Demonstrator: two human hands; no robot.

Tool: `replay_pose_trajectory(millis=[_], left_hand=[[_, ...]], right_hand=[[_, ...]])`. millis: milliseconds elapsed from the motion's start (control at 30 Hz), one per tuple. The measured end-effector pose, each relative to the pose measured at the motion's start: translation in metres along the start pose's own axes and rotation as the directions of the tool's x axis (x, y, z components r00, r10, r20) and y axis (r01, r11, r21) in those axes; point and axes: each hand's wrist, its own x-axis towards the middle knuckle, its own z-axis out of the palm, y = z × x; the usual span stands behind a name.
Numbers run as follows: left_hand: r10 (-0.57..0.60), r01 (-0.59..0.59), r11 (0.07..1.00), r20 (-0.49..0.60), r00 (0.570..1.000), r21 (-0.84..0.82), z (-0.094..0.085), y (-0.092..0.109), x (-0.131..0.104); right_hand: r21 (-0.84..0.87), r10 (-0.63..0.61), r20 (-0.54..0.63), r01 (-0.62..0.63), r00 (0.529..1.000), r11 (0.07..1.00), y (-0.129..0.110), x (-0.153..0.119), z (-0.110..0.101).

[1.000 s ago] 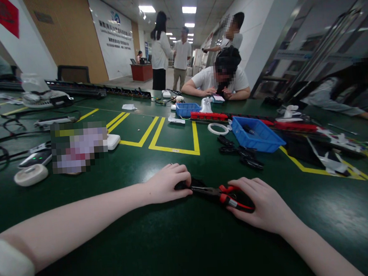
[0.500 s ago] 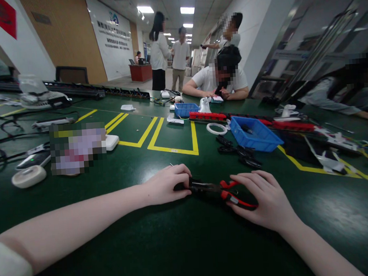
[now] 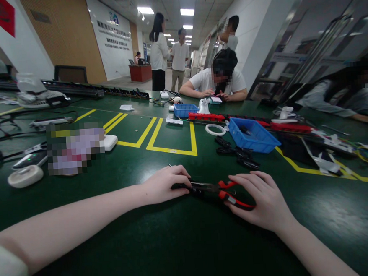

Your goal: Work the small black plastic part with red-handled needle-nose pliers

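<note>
My right hand (image 3: 264,199) is wrapped round the red and black handles of a pair of pliers (image 3: 221,190), which point left with the handles spread apart. The long jaws reach to a small black part (image 3: 194,188) that my left hand (image 3: 170,183) pinches between thumb and fingers. Most of that part is covered by my fingers, so its kind is unclear. A thin pin-like tip sticks up behind my left knuckles. Both hands are low over the dark green table (image 3: 166,248).
Beyond my right hand lie black cable bundles (image 3: 240,153), a blue bin (image 3: 253,137) and a white ring-shaped roll (image 3: 215,130). On the left are a blurred-out phone-like item (image 3: 76,152), a white box (image 3: 110,142) and a white mouse (image 3: 25,176). A co-worker (image 3: 226,76) sits opposite.
The pliers and both hands keep nearly the same pose. The whole view has shifted slightly, and the co-worker opposite has lowered their head a little.
</note>
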Motion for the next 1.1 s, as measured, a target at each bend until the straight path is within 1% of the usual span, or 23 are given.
replay_pose_trajectory(millis=[200, 433, 667, 900, 1100], left_hand=[[-0.005, 0.005, 0.999, -0.006, 1.000, -0.040, 0.000, -0.002, 0.000], [-0.011, 0.011, 0.998, -0.008, 1.000, -0.054, -0.001, -0.001, 0.000], [-0.005, 0.004, 0.999, -0.005, 1.000, -0.053, -0.001, -0.001, 0.001], [0.005, -0.004, 0.998, 0.014, 1.000, -0.060, -0.003, 0.001, 0.001], [0.024, -0.024, 0.998, -0.009, 1.000, -0.066, 0.000, -0.002, 0.002]], right_hand=[[0.012, -0.021, -0.019, 0.021, 1.000, 1.000, -0.005, 0.001, -0.001], [0.028, -0.020, 0.006, 0.020, 1.000, 0.999, -0.007, 0.004, -0.001], [0.035, -0.056, 0.021, 0.055, 0.998, 0.998, -0.009, 0.006, -0.004], [0.049, -0.067, 0.036, 0.065, 0.997, 0.997, -0.006, 0.007, -0.007], [0.030, -0.123, 0.031, 0.122, 0.992, 0.992, 0.001, 0.005, -0.005]])
